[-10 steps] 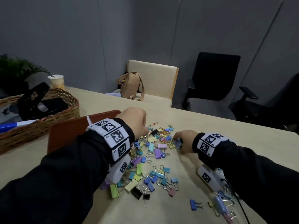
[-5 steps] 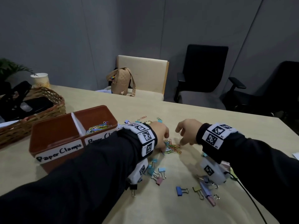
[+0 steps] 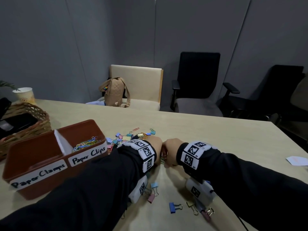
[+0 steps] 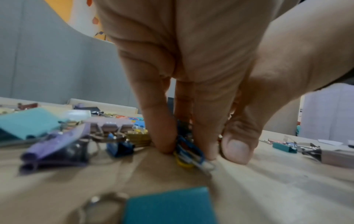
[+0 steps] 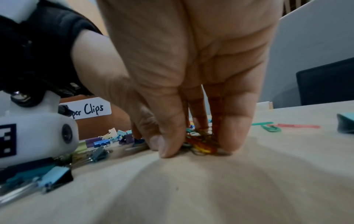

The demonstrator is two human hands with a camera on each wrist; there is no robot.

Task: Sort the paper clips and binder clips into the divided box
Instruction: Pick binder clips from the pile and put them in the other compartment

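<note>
The brown divided box [image 3: 50, 185] stands at the left, labelled "Paper Clamps" and "Paper Clips". Coloured paper clips [image 3: 86, 144] lie in its right compartment; the left one looks bare. My left hand [image 3: 155, 145] and right hand [image 3: 171, 152] meet knuckle to knuckle in the middle of the table. In the left wrist view my left hand [image 4: 191, 153] pinches blue and yellow paper clips [image 4: 191, 157] against the table. My right hand [image 5: 193, 145] pinches a red and yellow bunch of paper clips [image 5: 203, 144]. A pile of binder clips [image 3: 126, 137] lies just beyond my left wrist.
Loose binder clips lie near me: a blue one [image 3: 173, 207], a light blue one [image 3: 155, 185] and a pink one [image 3: 151, 197]. A wicker basket [image 3: 30, 120] and a paper cup [image 3: 25, 95] stand at the far left. A white slip [image 3: 296, 160] lies at the right edge.
My hands, a short way apart half a second ago, have come together over one bunch of paper clips. The head view has tilted, so the box now shows in full.
</note>
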